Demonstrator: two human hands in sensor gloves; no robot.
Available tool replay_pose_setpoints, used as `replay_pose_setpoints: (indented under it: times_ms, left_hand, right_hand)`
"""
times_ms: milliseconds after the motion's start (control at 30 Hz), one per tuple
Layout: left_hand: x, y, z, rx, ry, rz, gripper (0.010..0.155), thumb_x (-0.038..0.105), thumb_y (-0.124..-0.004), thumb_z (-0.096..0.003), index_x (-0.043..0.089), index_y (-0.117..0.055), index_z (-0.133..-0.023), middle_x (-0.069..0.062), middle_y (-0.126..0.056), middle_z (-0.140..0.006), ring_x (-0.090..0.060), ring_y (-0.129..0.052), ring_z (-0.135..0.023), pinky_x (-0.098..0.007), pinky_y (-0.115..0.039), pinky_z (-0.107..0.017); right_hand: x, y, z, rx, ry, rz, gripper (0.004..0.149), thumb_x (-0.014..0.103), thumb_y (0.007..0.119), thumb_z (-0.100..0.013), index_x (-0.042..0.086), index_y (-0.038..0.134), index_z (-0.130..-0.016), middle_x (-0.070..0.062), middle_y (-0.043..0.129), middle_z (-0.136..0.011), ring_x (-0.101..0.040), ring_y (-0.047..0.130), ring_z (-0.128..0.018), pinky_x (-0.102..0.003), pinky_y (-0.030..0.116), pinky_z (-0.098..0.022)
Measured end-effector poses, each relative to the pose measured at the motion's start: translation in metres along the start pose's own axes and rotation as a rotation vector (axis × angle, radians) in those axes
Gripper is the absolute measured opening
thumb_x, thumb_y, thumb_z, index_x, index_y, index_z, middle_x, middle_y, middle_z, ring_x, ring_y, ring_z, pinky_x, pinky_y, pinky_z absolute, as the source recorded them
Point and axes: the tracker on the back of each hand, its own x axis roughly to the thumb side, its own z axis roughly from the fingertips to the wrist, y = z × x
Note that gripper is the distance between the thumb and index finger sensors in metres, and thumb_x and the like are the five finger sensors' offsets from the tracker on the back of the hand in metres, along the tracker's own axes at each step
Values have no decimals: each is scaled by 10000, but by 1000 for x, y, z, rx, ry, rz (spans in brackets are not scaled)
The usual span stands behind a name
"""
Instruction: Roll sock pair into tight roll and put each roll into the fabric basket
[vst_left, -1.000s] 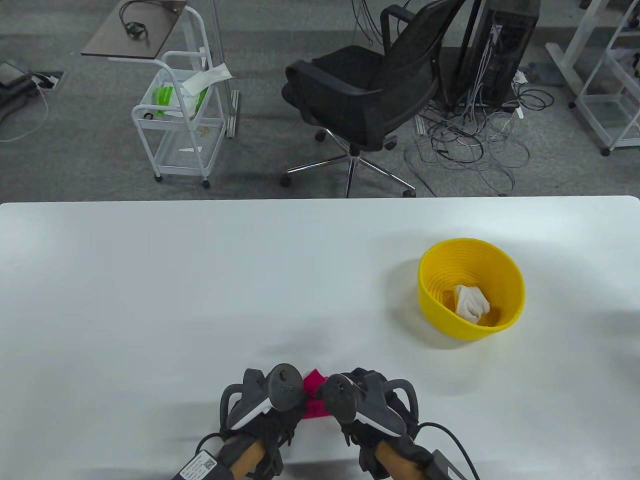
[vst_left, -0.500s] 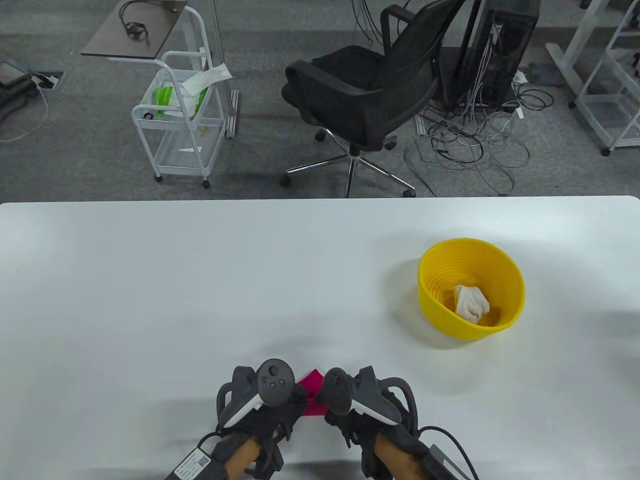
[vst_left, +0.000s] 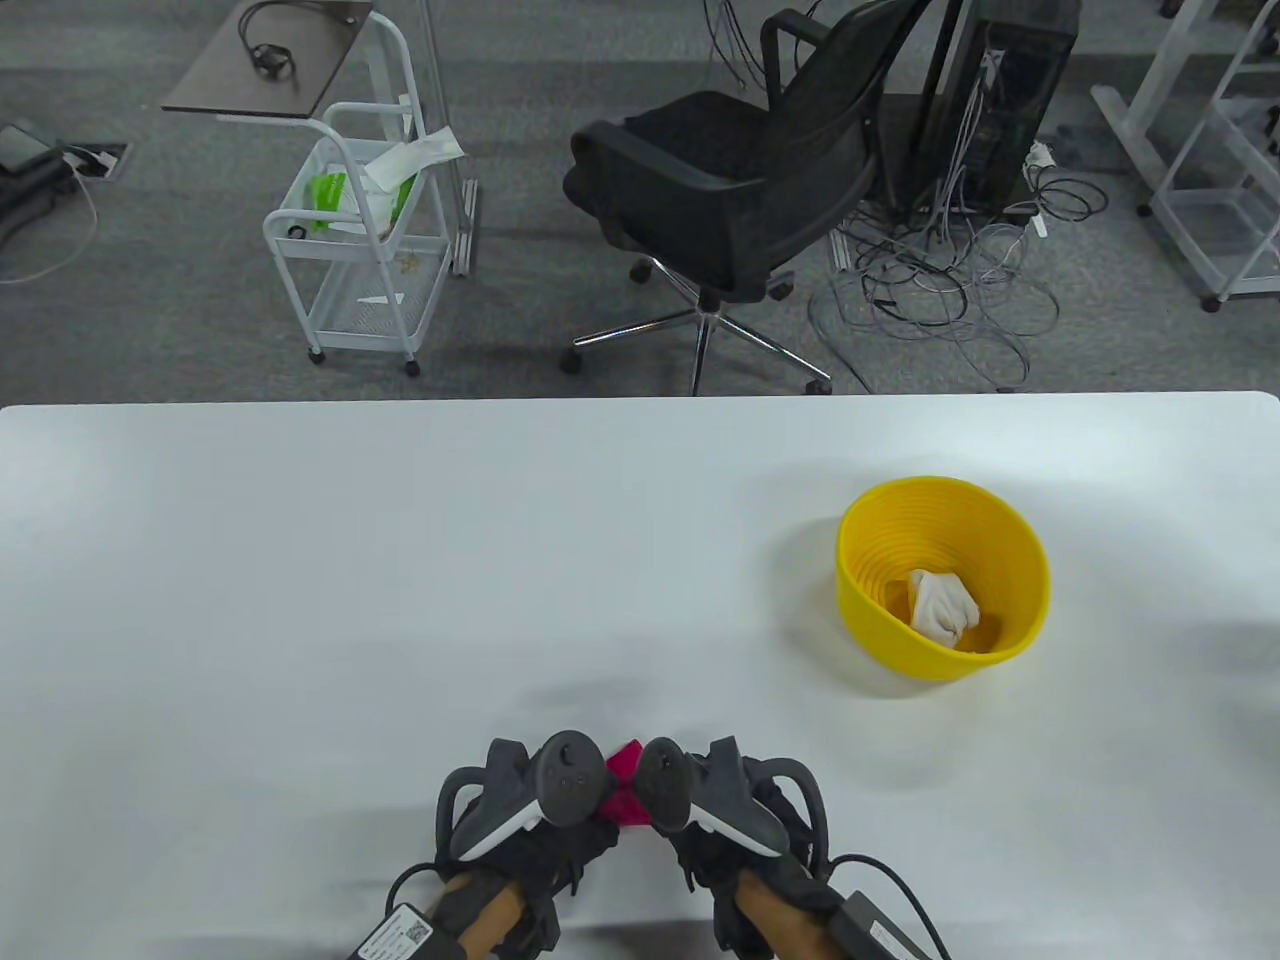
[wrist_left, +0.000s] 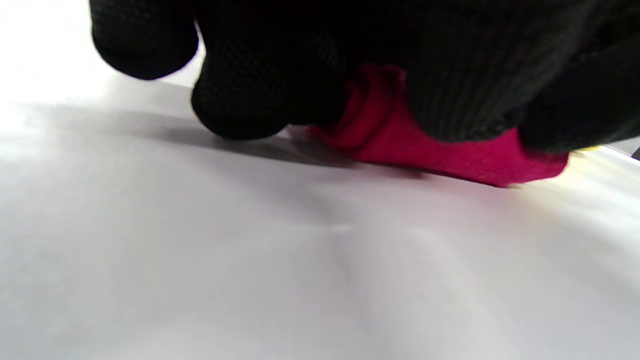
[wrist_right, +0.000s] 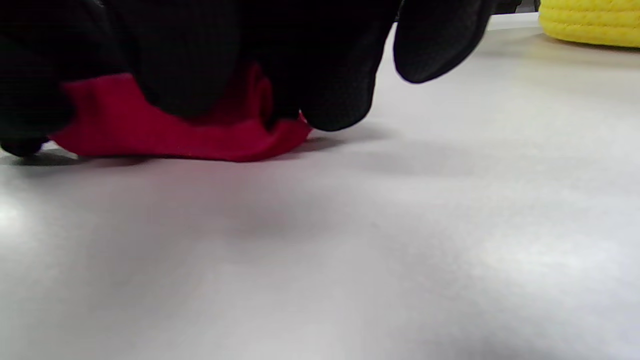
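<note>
The red sock pair (vst_left: 622, 790) lies on the white table (vst_left: 400, 560) close to its near edge, bunched into a low wad between your two hands. In the table view only a small wedge of red shows between the two trackers; the wrist views show more of it, a folded lump flat against the tabletop.

Your left hand (vst_left: 530, 810) is curled over the wad from the left. In the left wrist view its gloved fingers (wrist_left: 240, 95) wrap down onto the red fabric, tips at or near the table, so this hand grips the socks. Your right hand (vst_left: 725, 815) does the same from the other side: in the right wrist view its fingers (wrist_right: 330, 90) bend over the fabric and press into it, with one finger standing free to the right. The two hands sit just beside each other, trackers almost touching above the socks.

The yellow basket (vst_left: 1020, 560) stands well apart, farther back on the table to your right. A white sock roll (vst_left: 942, 605) lies inside it on the bottom.

Beyond the table's far edge are a black office chair (vst_left: 740, 190), a white wire cart (vst_left: 360, 260) and a tangle of cables (vst_left: 950, 290) on the grey floor.
</note>
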Motion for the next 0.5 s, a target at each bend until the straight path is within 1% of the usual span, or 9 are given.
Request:
replay_pose_setpoints:
  times_ms: [67, 200, 233, 367, 433, 500]
  left_hand:
    - [0, 0, 0, -1, -12, 16, 515, 437, -831, -361, 267, -864, -846, -56, -917, -780, -235, -979, -565, -480, -766, -491]
    - [-2, 0, -2, -14, -14, 50, 478, 417, -780, -383, 266, -884, -825, -59, -930, -751, -228, -984, -543, -476, -771, -483]
    - [-2, 0, -2, -16, -8, 61, 472, 416, -768, -388, 266, -890, -819, -60, -934, -744, -227, -986, -535, -475, -773, -479]
    - [-5, 0, -3, -20, 3, 90, 460, 418, -756, -395, 269, -904, -804, -60, -943, -729, -224, -989, -518, -472, -777, -472]
    - [-7, 0, -4, -18, 14, 109, 457, 421, -753, -396, 265, -911, -796, -64, -949, -714, -225, -990, -506, -472, -780, -465]
    - [-7, 0, -4, -17, 17, 114, 457, 422, -748, -398, 261, -911, -794, -64, -950, -710, -225, -991, -499, -472, -780, -463]
  right_hand:
    - [-1, -2, 1, 18, -13, -15, 464, 398, 804, -420, 354, 776, -882, 72, 896, -879, -166, 931, -775, -532, 697, -654]
    - [-6, -5, 2, 24, -22, -45, 450, 411, 793, -425, 355, 791, -872, 72, 906, -870, -168, 937, -776, -530, 701, -651]
    - [-6, -8, 3, 6, -25, -50, 448, 420, 797, -424, 364, 794, -868, 80, 901, -878, -171, 925, -797, -532, 699, -653]
    - [-3, -24, 15, -158, -51, 29, 415, 424, 830, -411, 386, 841, -825, 101, 903, -880, -175, 920, -816, -537, 695, -657]
    - [1, -28, 21, -167, -87, -7, 403, 428, 848, -402, 386, 865, -802, 106, 920, -861, -174, 928, -806, -537, 699, -654]
    - [6, -25, 22, -123, -112, -27, 399, 434, 860, -396, 387, 874, -793, 111, 923, -858, -176, 926, -808, -539, 698, -653]
